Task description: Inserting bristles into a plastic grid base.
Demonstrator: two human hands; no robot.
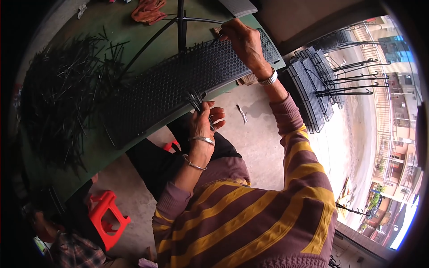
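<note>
A long black panel (pixel 178 82) with rows of honeycomb holes lies aslant across the green table in front of me. Close to its near edge, my left hand (pixel 206 119) is closed around a small bundle of thin black strips (pixel 195 101), whose ends stick up past the thumb. My right hand (pixel 241 42) reaches over the panel's far right part, fingers pinched together at its far edge. What lies between those fingertips is too small to make out. Thin black bits stand up along the far edge. A big heap of loose black strips (pixel 62 98) covers the table's left side.
A black metal stand (pixel 181 27) with spread legs rises behind the panel. An orange-brown cloth (pixel 148 11) lies at the back. Stacked black mesh racks with hooks (pixel 308 80) stand to the right. At lower left are a red stool (pixel 107 216) and another person in a plaid shirt (pixel 78 250).
</note>
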